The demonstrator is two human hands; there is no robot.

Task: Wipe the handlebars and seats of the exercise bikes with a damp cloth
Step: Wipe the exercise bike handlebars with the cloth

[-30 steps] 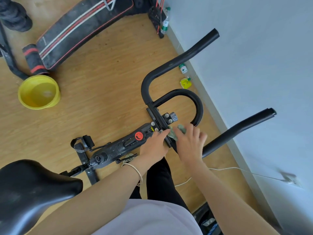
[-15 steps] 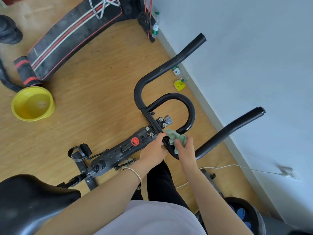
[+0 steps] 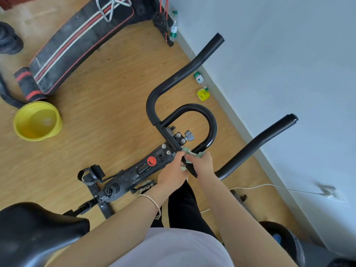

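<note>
A black exercise bike stands below me, its handlebars [image 3: 192, 66] spreading into two long horns and a small inner loop [image 3: 211, 124]. My right hand [image 3: 201, 164] grips a pale green cloth [image 3: 189, 152] wrapped around the bar where the loop meets the central clamp. My left hand [image 3: 172, 173] rests beside it on the bike's stem, its thumb touching the cloth; its fingers are hidden under the hand. The black seat [image 3: 32, 234] fills the lower left corner.
A yellow basin [image 3: 37, 121] holding water sits on the wooden floor at left. Behind it lies a black bench with red stripes [image 3: 77, 45]. Bottles [image 3: 173, 28] and a yellow item [image 3: 203, 95] line the white wall. A white cable [image 3: 269, 186] runs to a wall socket.
My right hand has curled around the bar with the cloth, sliding slightly toward the clamp. The left hand stays on the stem. My view has shifted a little.
</note>
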